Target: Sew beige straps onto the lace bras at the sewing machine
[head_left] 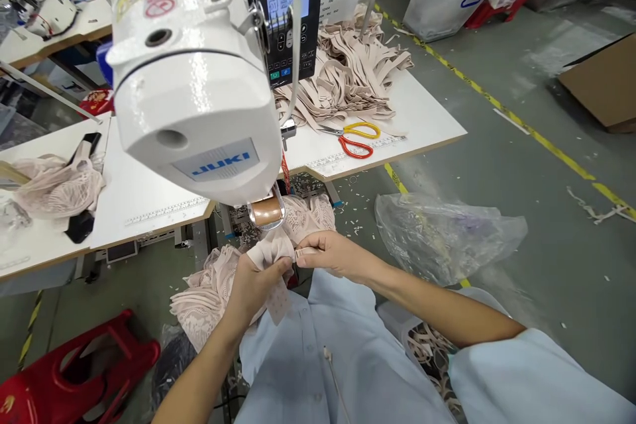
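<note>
A white sewing machine (199, 93) stands in front of me, with its clear guard and sewing head low over the work. Just below it, my left hand (261, 278) pinches a bunched pale pink bra (271, 248). Touching the same work from the right, my right hand (332, 253) grips a narrow pale strap end (307, 252) between thumb and fingers. More pale pink lace bras (211, 285) hang in a heap beside and under my left forearm. Lace cups (313, 213) also lie behind my hands. The needle area is hidden by the machine's head.
Red-and-yellow-handled scissors (356, 139) lie on the white table (422, 122) near a pile of beige straps (348, 73). A control panel (288, 13) is beside the machine. A red stool (79, 371) stands lower left; a clear plastic bag (447, 232) lies on the floor at right.
</note>
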### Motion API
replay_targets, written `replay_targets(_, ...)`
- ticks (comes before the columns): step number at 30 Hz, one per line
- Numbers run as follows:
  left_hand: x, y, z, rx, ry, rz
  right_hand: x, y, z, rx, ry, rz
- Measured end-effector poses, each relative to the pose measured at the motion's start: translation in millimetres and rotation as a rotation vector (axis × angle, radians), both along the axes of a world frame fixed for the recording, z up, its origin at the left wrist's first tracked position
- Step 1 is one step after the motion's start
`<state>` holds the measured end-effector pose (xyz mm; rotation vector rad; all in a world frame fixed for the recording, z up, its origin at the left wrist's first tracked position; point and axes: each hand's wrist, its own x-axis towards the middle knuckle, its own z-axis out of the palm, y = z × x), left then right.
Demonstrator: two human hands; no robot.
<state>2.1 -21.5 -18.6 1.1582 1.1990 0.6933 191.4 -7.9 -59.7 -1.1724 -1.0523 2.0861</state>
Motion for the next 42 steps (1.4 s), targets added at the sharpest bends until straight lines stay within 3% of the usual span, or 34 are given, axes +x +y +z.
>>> replay_targets(5,3,-2,-5.8,-0.002,-0.034,0.074,-2,-3,2.7,0.135,-0.101,0.0)
replay_targets(10,10,-5,-7.0,0.047,-0.038,0.2,-4,-3,19.5,0.551,-0.419,-0.002)
replay_targets(12,6,-7,-5.1,0.027,-0.039,0.209,-4,1,25.7,0.64,-0.47,0.021)
replay_targets(14,-3,-11,-4.6,-0.007,-0.044,0.195,-3,8,31.0,0.576,-0.406,0.069)
replay_targets(16,-13,-16,-8.2,-0.014,-0.117,0.243,-1,18,36.6,0.41,-0.264,0.096)
replay_targets(19,-18,-27,-20.3,0.016,-0.425,0.41,-1,33,48.2,0.194,-0.076,0.092)
replay_targets(21,-13,-34,-27.6,-0.034,-0.568,0.429,-4,43,58.3,0.111,0.011,0.137)
replay_targets(23,-6,-38,-30.0,-0.051,-0.564,0.378,-7,54,69.1,0.091,0.066,0.275)
replay_targets(25,-8,-35,-27.6,0.104,-0.503,0.334,-9,66,78.8,0.191,0.013,0.433)
replay_targets(27,-20,-26,-23.2,0.377,-0.377,0.3,-11,80,85.4,0.431,-0.203,0.502)
replay_targets(29,-38,-13,-20.2,0.627,-0.111,0.197,-13,92,88.2,0.716,-0.48,0.47)
replay_targets(32,-61,9,-20.4,0.752,0.373,-0.096,-18,101,87.4,0.991,-0.7,0.447)
replay_targets(35,-70,28,-23.7,0.746,0.621,-0.285,-21,102,85.7,1.047,-0.741,0.483)
replay_targets(42,-72,57,-23.5,0.973,0.721,-0.463,-23,102,90.8,0.999,-0.791,0.517)
